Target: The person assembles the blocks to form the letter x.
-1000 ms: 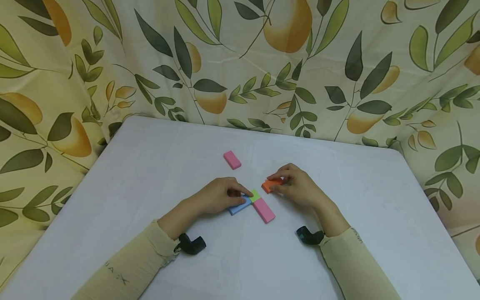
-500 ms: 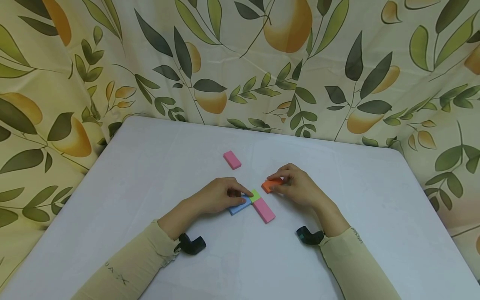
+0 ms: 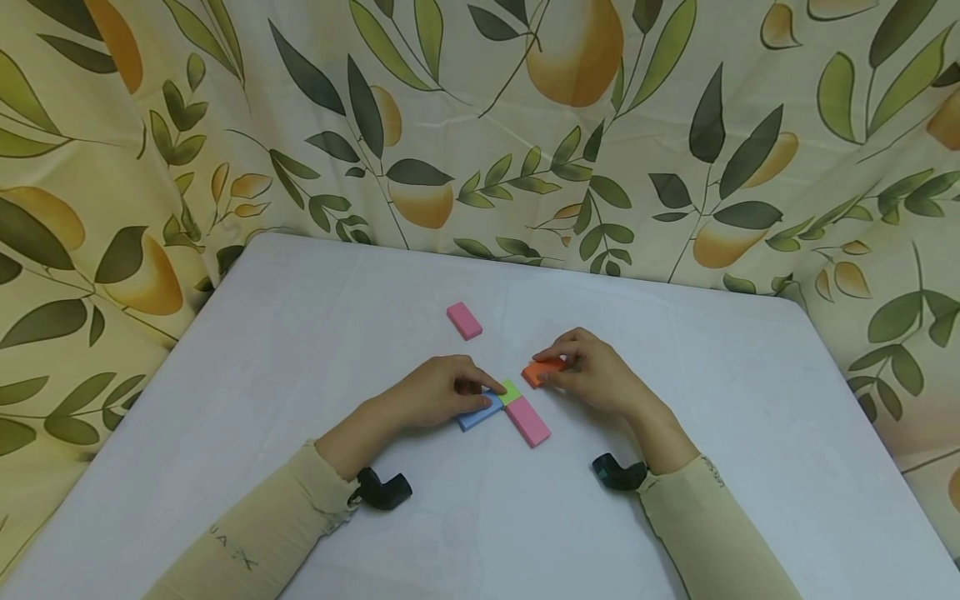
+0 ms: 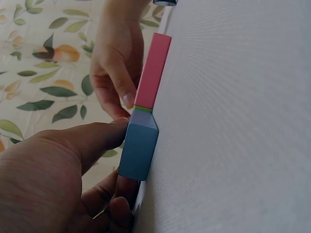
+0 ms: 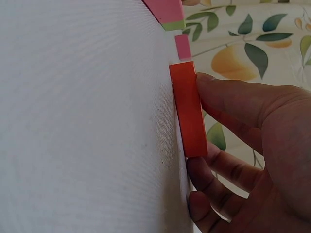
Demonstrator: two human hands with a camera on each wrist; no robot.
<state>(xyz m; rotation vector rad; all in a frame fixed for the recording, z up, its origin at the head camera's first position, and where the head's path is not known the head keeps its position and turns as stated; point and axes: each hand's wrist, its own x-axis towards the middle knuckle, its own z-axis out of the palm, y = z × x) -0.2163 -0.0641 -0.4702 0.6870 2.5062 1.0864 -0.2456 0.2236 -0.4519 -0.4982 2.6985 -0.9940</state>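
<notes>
My left hand [image 3: 433, 390] holds a blue block [image 3: 478, 414] flat on the table, its thumb and fingers around the piece. The index fingertip reaches the small green block [image 3: 512, 392] at the blue one's end. A pink block [image 3: 529, 422] extends from the green piece toward me, forming a corner with the blue one. To the right, my right hand [image 3: 600, 372] pinches an orange block [image 3: 533, 373] a short gap away from the green one. In the right wrist view the thumb presses one side of the orange block [image 5: 188, 109], fingers at its end.
Farther back lies a second pink block [image 3: 465, 320], apart from the others. The white table [image 3: 337, 292] reaches back to a curtain [image 3: 480, 150] printed with fruit and leaves. A black wrist camera [image 3: 385, 489] juts from the left cuff, another black camera [image 3: 620, 472] from the right.
</notes>
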